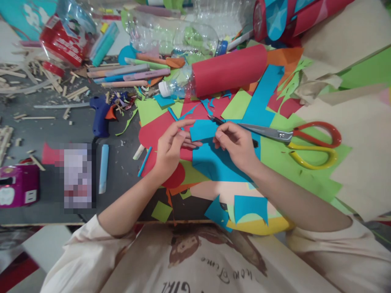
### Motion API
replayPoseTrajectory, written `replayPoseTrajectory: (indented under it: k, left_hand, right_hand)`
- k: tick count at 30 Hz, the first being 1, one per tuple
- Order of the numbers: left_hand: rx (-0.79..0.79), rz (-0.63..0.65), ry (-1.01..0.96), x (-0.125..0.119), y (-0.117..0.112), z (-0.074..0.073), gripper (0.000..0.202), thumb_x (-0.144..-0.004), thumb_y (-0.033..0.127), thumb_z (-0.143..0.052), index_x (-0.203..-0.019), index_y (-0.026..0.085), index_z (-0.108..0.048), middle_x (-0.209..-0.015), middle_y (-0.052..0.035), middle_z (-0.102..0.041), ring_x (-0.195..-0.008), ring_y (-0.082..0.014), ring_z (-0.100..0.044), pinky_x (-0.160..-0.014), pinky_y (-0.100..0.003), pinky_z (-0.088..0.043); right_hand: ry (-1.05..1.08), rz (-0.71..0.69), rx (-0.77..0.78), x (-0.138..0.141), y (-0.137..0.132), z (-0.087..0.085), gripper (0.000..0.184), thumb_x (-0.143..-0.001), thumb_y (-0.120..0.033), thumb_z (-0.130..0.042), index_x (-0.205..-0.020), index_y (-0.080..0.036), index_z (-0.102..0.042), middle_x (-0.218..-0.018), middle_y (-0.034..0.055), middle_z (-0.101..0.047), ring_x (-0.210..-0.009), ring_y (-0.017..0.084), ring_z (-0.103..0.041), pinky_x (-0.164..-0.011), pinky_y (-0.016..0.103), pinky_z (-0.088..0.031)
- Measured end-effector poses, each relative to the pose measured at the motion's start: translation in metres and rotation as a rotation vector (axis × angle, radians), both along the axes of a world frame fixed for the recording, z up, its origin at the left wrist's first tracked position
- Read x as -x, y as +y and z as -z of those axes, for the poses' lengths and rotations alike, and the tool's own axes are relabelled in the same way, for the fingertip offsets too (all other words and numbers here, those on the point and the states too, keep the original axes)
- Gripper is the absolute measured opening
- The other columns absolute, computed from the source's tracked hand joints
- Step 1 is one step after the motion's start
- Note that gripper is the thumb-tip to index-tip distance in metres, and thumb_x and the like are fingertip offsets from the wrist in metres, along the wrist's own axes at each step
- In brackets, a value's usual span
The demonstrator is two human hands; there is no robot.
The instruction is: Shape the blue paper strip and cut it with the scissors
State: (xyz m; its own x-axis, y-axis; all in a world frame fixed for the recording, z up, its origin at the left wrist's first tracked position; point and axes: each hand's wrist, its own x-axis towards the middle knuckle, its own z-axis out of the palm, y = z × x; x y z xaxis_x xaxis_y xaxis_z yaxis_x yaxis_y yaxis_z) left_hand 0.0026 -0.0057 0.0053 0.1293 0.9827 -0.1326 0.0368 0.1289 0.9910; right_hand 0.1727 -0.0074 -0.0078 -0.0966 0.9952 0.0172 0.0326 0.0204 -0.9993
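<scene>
Both hands meet over the middle of the cluttered dark counter [76, 130]. The left hand [169, 148] has its fingers pressed on the left edge of a small blue piece of cut paper [203, 129], with the thumb under it and the fingers on top, so its grip is pinching this paper. The right hand [235, 144] touches the right edge of the same paper and has its fingers pressed together around a thin dark pen-like tool [215, 119], whose tip points to the upper left. The small blue paper is held just above a larger blue paper sheet [220, 165], which lies on green and red sheets. To the right of the right hand, large scissors with one red and one yellow handle [305, 140] lie on the green paper, with the blades pointing toward the hands. Behind the hands lies a clear plastic bottle wrapped in red paper [220, 73]. To the left, a blue glue gun [99, 116] rests on the counter among wooden sticks.
</scene>
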Motion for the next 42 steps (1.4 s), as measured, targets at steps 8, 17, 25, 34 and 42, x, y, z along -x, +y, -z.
replayPoseTrajectory:
  k: [8,17,25,34,42]
  left_hand:
    - [-0.057,-0.006,0.041,0.000,0.001,0.000,0.026,-0.082,0.035,-0.054,-0.102,0.020,-0.055,-0.061,0.0055,-0.058,-0.059,-0.0119,-0.068,-0.057,-0.021,-0.055]
    - [-0.139,0.023,0.017,0.001,0.002,0.004,0.018,-0.082,0.025,-0.052,-0.099,0.019,-0.055,-0.059,0.0065,-0.059,-0.054,-0.0107,-0.067,-0.054,-0.020,-0.055]
    - [-0.137,0.061,-0.003,0.001,0.001,0.004,0.019,-0.078,0.016,-0.052,-0.097,0.019,-0.054,-0.071,0.0037,-0.061,-0.055,-0.0063,-0.061,-0.056,-0.018,-0.053]
    - [-0.325,0.197,0.046,0.005,0.001,0.016,0.021,-0.072,0.028,-0.070,-0.075,0.018,-0.052,-0.086,-0.0025,-0.065,-0.080,-0.0125,-0.062,-0.068,-0.023,-0.051]
    - [-0.163,0.172,0.148,0.003,-0.002,0.015,0.027,-0.077,0.022,-0.060,-0.103,0.018,-0.059,-0.089,-0.0024,-0.064,-0.065,-0.0105,-0.062,-0.057,-0.022,-0.050]
  right_hand:
    - [0.043,0.008,0.011,0.000,0.000,0.000,0.031,-0.079,-0.046,-0.061,-0.066,-0.019,-0.051,-0.057,-0.0040,-0.054,-0.047,0.007,-0.049,-0.047,0.021,-0.041]
    - [-0.024,-0.005,0.022,0.001,0.000,-0.003,0.036,-0.078,-0.052,-0.059,-0.065,-0.020,-0.049,-0.056,-0.0041,-0.053,-0.047,0.007,-0.048,-0.048,0.023,-0.040]
    - [-0.016,-0.041,0.000,0.000,0.000,-0.004,0.022,-0.079,-0.036,-0.056,-0.066,-0.020,-0.049,-0.055,-0.0049,-0.051,-0.048,0.008,-0.050,-0.047,0.022,-0.040]
    - [-0.011,-0.144,-0.067,-0.001,-0.001,-0.004,0.015,-0.076,-0.019,-0.052,-0.061,-0.020,-0.048,-0.055,-0.0051,-0.048,-0.049,0.008,-0.050,-0.047,0.021,-0.039]
    - [-0.055,-0.205,-0.084,-0.001,-0.002,-0.002,0.007,-0.075,-0.016,-0.053,-0.081,-0.020,-0.053,-0.067,-0.0033,-0.053,-0.058,0.010,-0.051,-0.052,0.024,-0.039]
